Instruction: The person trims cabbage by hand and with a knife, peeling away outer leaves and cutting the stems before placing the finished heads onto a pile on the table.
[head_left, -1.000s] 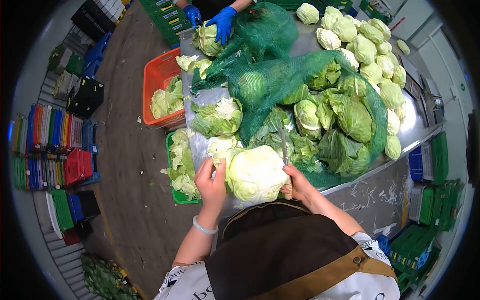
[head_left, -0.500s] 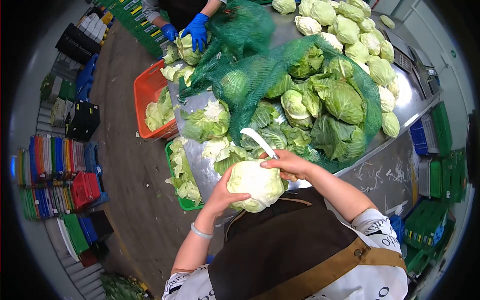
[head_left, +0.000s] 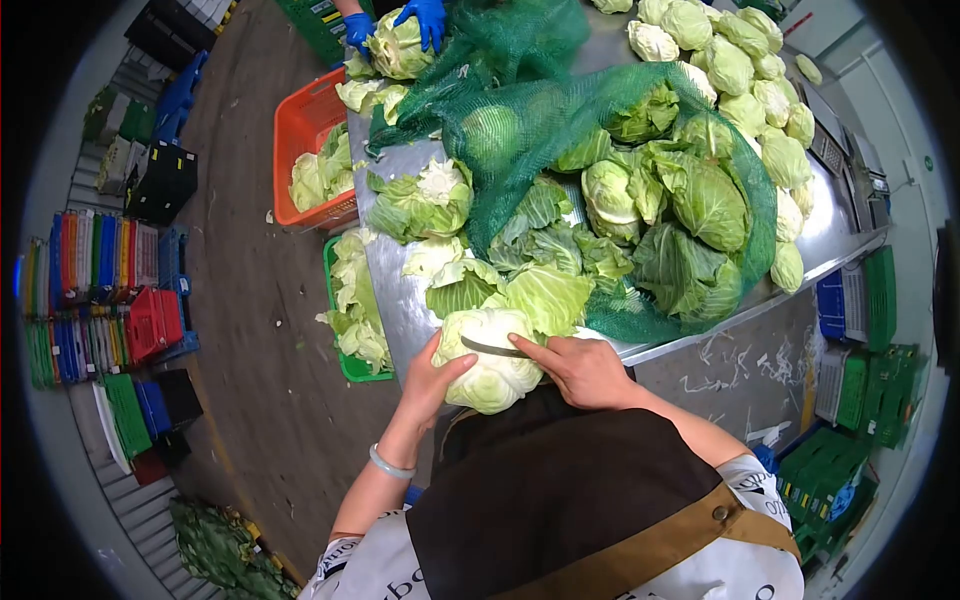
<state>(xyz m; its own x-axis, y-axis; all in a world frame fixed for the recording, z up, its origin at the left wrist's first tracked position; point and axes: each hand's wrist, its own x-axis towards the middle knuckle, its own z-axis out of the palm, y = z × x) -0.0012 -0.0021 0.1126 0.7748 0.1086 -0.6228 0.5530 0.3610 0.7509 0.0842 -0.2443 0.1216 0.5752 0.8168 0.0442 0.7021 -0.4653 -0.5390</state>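
Close to my apron is a pale, trimmed cabbage (head_left: pixel 492 384). My left hand (head_left: pixel 430 382) is closed round its left side, thumb on top. In my right hand (head_left: pixel 588 372) is a curved knife (head_left: pixel 486 347), its handle mostly hidden by the fingers. The index finger stretches along the back of the blade, which lies across the top of the cabbage. Just behind the cabbage, a loose light-green leaf (head_left: pixel 548 298) rests beside other cut leaves on the metal table (head_left: pixel 392 290).
A green net (head_left: pixel 590 95) holds several untrimmed cabbages. Trimmed cabbages (head_left: pixel 740 70) are piled at the back right, near a scale (head_left: pixel 828 150). An orange crate (head_left: pixel 282 150) and a green crate (head_left: pixel 365 370) hold leaves at the left. A co-worker's blue-gloved hands (head_left: pixel 425 20) grip another cabbage.
The knife blade has come down from pointing away above the table to lying across the cabbage. A light-green leaf now lies behind the cabbage. The whole view has shifted.
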